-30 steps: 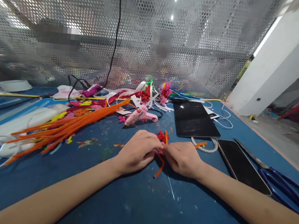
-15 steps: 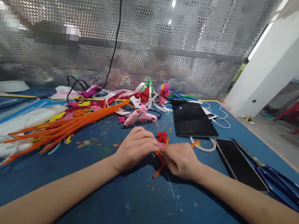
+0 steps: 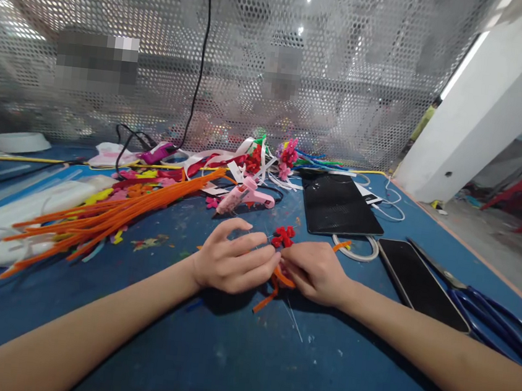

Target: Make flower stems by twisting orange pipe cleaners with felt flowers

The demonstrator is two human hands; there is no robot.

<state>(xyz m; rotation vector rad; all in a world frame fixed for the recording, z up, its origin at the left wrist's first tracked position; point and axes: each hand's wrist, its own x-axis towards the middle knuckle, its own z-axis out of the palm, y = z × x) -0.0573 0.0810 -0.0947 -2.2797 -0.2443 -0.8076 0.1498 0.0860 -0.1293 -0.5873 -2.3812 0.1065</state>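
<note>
Both my hands meet at the middle of the blue table. My left hand pinches an orange pipe cleaner with thumb and lower fingers, its index finger raised. My right hand is closed on the same orange pipe cleaner, right against the left fingertips. A small red pipe-cleaner flower sits just above the fingers, joined to the piece being held. One loose orange end trails down toward me on the table.
A bundle of orange pipe cleaners lies at left, a pink glue gun behind my hands, a tablet and phone at right, blue-handled scissors far right. Ribbons and finished flowers lie before a perforated metal screen.
My left index finger has lifted and the hand has opened slightly. The orange pipe cleaner has been bent lower beneath my fingers. The red flower now shows clear above the hands.
</note>
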